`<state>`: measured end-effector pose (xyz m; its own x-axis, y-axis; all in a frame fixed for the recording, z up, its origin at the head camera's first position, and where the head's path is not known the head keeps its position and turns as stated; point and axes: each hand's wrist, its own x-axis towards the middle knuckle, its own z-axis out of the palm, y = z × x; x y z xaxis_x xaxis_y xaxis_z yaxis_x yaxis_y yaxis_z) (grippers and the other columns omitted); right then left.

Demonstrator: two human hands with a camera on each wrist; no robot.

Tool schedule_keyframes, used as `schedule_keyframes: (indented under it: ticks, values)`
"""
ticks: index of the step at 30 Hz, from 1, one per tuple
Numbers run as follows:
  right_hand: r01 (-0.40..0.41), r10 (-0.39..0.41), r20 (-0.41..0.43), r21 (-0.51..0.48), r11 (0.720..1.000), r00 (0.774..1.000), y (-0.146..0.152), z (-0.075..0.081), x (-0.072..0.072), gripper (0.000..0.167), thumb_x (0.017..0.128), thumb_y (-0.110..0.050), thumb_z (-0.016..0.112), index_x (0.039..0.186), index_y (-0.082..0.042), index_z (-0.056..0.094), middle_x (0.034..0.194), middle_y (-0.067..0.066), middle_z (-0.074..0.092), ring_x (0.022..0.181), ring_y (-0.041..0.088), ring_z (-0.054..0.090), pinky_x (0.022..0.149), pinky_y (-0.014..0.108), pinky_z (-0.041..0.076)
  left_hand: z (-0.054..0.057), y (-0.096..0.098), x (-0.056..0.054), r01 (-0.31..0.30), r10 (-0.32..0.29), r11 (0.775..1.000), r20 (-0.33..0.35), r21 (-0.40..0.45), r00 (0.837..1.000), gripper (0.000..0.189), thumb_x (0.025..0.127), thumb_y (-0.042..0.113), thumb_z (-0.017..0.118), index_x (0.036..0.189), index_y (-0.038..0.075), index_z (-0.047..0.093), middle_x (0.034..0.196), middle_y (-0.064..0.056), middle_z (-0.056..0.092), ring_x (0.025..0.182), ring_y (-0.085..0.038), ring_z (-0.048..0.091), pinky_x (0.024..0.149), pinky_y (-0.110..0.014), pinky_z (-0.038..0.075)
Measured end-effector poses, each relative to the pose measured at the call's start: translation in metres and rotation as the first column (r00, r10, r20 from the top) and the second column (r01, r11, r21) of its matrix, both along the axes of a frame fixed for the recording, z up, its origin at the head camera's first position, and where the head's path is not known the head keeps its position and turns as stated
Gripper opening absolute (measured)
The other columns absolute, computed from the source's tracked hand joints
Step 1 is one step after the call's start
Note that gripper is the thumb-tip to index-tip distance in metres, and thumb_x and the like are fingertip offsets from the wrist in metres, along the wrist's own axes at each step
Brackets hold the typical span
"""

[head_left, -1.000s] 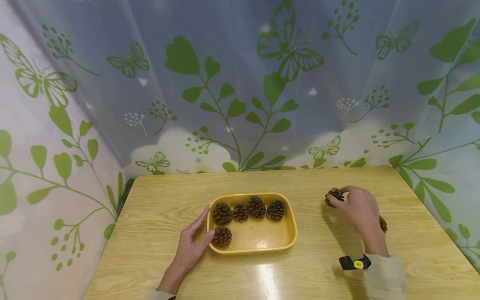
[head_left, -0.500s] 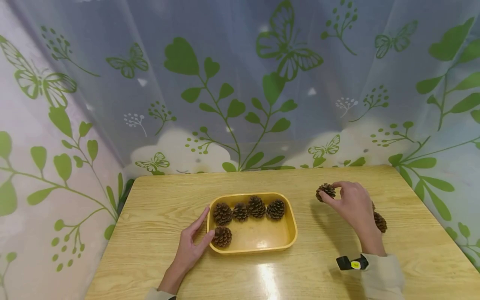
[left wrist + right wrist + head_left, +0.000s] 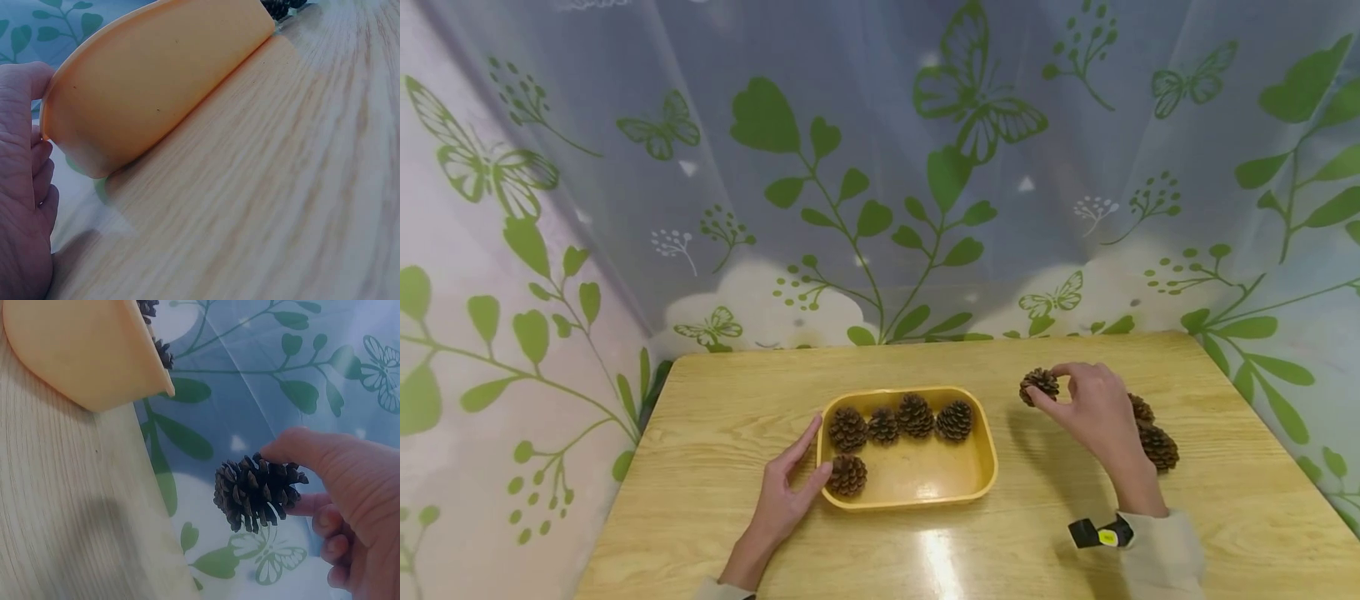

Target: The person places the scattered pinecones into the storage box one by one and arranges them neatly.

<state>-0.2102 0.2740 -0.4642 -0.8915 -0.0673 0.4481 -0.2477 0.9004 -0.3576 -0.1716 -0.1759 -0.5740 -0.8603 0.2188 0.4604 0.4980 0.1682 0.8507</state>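
A brown pine cone is pinched between the thumb and forefinger of my right hand, above the table to the right of the yellow plastic tray. In the right wrist view, the held pine cone lies sideways with its scales spread, and my other fingers curl below. My left hand holds the left end of the tray, thumb at the rim near the front corner. The left wrist view shows the tray's outer wall. Several pine cones sit inside, most in a back row, with one pine cone at front left.
Two more pine cones lie on the wooden table, behind my right wrist; the larger pine cone shows more fully. A patterned curtain with green leaves and butterflies hangs behind the table and at both sides.
My right hand has moved left toward the tray with the pine cone, uncovering more of the two pine cones behind it. My left hand has stayed at the tray.
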Motion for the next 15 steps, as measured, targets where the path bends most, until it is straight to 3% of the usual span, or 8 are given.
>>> schedule_keyframes:
  ticks: [6, 15]
  values:
    - [-0.045, 0.045, -0.033, 0.003, 0.999, 0.998, -0.009, 0.004, 0.001, 0.041, 0.086, -0.035, 0.086, 0.106, -0.001, 0.077, 0.062, -0.003, 0.049, 0.066, 0.019, 0.045, 0.059, 0.033, 0.035, 0.001, 0.001, 0.002, -0.002, 0.002, 1.0, 0.02, 0.007, 1.0, 0.063, 0.1, 0.001, 0.065, 0.158, -0.001, 0.04, 0.162, -0.018, 0.041, 0.152, -0.021, 0.037, 0.124, -0.023, 0.028]
    - [-0.096, 0.097, -0.094, 0.009, 0.995, 0.991, -0.023, 0.01, 0.004, 0.038, 0.082, -0.032, 0.089, 0.103, -0.003, 0.078, 0.06, -0.005, 0.043, 0.063, 0.016, 0.039, 0.059, 0.031, 0.03, 0.002, 0.001, 0.001, 0.001, -0.001, 1.0, 0.019, 0.012, 1.0, 0.064, 0.1, 0.0, 0.065, 0.158, -0.001, 0.04, 0.163, -0.018, 0.041, 0.153, -0.023, 0.037, 0.125, -0.024, 0.027]
